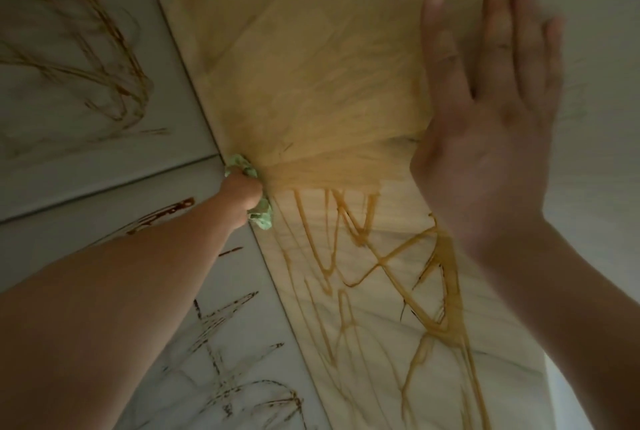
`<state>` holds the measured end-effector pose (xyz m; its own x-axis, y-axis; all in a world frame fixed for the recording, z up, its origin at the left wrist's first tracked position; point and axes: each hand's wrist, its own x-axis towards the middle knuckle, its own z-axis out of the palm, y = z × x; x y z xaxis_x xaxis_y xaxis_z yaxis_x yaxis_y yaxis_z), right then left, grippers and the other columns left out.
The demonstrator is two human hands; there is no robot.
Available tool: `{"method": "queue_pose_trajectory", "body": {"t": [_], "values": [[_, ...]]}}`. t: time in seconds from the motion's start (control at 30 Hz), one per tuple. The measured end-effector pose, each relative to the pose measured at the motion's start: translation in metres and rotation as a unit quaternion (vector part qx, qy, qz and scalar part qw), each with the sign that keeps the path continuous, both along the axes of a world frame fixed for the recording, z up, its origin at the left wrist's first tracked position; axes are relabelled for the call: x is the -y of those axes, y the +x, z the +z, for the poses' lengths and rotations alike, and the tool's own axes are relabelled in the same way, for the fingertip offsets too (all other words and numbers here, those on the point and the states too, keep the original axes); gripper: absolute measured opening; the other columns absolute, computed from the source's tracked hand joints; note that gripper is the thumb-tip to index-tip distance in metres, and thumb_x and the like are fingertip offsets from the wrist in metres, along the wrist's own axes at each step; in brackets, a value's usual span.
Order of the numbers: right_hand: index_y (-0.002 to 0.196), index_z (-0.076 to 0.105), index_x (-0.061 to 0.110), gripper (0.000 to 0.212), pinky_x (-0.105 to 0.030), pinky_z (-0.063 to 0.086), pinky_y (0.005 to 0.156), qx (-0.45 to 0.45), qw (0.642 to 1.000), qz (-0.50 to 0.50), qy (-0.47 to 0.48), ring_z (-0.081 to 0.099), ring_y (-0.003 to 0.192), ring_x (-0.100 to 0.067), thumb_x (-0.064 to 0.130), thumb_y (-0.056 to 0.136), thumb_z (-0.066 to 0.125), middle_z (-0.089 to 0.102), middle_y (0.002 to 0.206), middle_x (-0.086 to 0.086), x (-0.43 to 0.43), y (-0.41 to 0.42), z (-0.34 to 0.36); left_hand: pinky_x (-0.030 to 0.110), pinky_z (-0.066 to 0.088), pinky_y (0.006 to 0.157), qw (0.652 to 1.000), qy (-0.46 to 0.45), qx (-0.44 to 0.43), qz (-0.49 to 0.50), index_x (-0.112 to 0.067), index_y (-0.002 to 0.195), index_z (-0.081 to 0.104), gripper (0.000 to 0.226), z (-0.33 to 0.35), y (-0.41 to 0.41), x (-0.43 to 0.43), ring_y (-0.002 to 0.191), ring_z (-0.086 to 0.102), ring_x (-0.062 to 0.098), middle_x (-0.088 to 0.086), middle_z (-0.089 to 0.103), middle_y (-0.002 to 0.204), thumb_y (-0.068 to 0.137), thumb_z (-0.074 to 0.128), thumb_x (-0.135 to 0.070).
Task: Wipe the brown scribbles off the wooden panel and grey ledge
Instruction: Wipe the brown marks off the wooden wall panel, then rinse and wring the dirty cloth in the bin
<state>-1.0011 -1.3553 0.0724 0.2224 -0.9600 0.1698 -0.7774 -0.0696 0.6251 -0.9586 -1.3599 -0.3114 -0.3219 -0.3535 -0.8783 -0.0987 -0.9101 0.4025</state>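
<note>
Gripping a soft, wadded green cloth (261,214) in curled fingers, the left hand (244,191) is scrubbing the rigid wooden panel (311,66) (brown scribbles (360,222) smearing, probably sticky). The right hand (485,139) is reaching flat alongside, fingers (498,31) straight.

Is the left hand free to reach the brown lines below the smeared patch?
Likely yes: the left hand grips the green cloth at the wooden panel's edge, the brown lines lie beside it, nothing between; the right hand is off to the side.
</note>
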Motion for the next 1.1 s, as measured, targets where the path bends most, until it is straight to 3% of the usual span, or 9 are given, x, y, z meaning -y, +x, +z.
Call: {"method": "queue_pose_trajectory", "body": {"t": [0.13,0.33,0.53,0.6,0.67,0.8,0.9,1.03,1.1], "values": [[0.165,0.024,0.018,0.081,-0.05,0.006,0.13,0.007,1.0,-0.017,0.017,0.016,0.157,-0.043,-0.009,0.091,0.042,0.023,0.165,-0.03,-0.004,-0.001,0.002,0.036,0.057,0.058,0.991,0.02,-0.105,0.081,-0.003,0.118,0.056,0.037,0.12,0.017,-0.015,0.076,0.066,0.031,0.018,0.063,0.097,0.091,0.032,0.007],[0.164,0.025,0.018,0.087,-0.045,-0.001,0.13,0.08,0.991,-0.069,0.077,0.01,0.159,-0.038,-0.006,0.085,0.05,0.018,0.167,-0.028,-0.004,0.011,0.015,0.044,0.057,0.088,0.974,-0.015,-0.226,0.01,-0.014,0.121,0.067,0.043,0.226,0.096,-0.016,0.096,0.069,0.031,0.018,0.07,0.11,0.097,0.038,0.007],[0.157,0.037,0.006,0.071,-0.041,0.011,0.129,0.258,0.956,-0.127,0.062,0.02,0.156,-0.038,-0.003,0.089,0.051,0.032,0.164,-0.023,-0.018,0.062,0.035,0.044,0.058,0.089,0.968,-0.023,-0.248,0.009,-0.016,0.135,0.062,0.042,0.273,0.21,0.004,0.111,0.071,0.034,0.019,0.072,0.123,0.103,0.04,-0.002],[0.152,0.046,0.008,0.06,-0.027,0.022,0.121,0.386,0.909,-0.144,0.071,0.035,0.148,-0.03,0.0,0.092,0.049,0.044,0.157,-0.015,-0.036,0.112,0.035,0.048,0.056,0.096,0.969,-0.001,-0.247,0.02,-0.012,0.139,0.06,0.039,0.286,0.245,0.009,0.118,0.068,0.037,0.02,0.07,0.127,0.107,0.037,-0.013],[0.146,0.054,0.017,0.05,-0.014,0.032,0.106,0.535,0.812,-0.205,0.113,0.047,0.132,-0.016,0.006,0.097,0.047,0.05,0.148,0.0,-0.051,0.164,0.03,0.05,0.05,0.105,0.97,0.02,-0.239,0.029,-0.006,0.137,0.06,0.044,0.297,0.278,0.013,0.121,0.066,0.037,0.022,0.069,0.13,0.109,0.031,-0.024],[0.132,0.062,0.03,0.034,-0.026,0.052,0.1,0.722,0.615,-0.292,0.123,0.059,0.116,-0.001,0.02,0.101,0.051,0.056,0.135,0.008,-0.068,0.233,0.011,0.045,0.054,0.098,0.973,0.037,-0.214,0.083,0.0,0.123,0.067,0.047,0.322,0.333,0.012,0.11,0.07,0.034,0.022,0.071,0.123,0.107,0.032,-0.027],[0.127,0.06,0.03,0.024,-0.01,0.052,0.079,0.773,0.557,-0.29,0.092,0.061,0.099,0.011,0.024,0.104,0.055,0.062,0.126,0.011,-0.066,0.265,0.015,0.04,0.057,0.086,0.978,0.005,-0.183,0.099,-0.002,0.113,0.071,0.043,0.343,0.377,0.006,0.097,0.074,0.031,0.019,0.075,0.113,0.107,0.036,-0.027],[0.127,0.061,0.031,0.026,-0.043,0.054,0.103,0.796,0.525,-0.276,0.121,0.062,0.111,-0.005,0.026,0.102,0.054,0.062,0.123,0.013,-0.064,0.295,0.024,0.039,0.057,0.088,0.98,-0.052,-0.139,0.13,-0.005,0.116,0.071,0.04,0.367,0.443,-0.017,0.098,0.074,0.029,0.015,0.076,0.112,0.108,0.04,-0.03],[0.125,0.061,0.034,0.025,-0.046,0.053,0.104,0.792,0.53,-0.256,0.161,0.062,0.114,-0.008,0.031,0.101,0.053,0.062,0.124,0.013,-0.063,0.309,0.028,0.037,0.06,0.084,0.976,-0.088,-0.127,0.155,-0.005,0.116,0.07,0.036,0.375,0.467,-0.035,0.095,0.074,0.027,0.015,0.076,0.109,0.107,0.041,-0.024]]}}
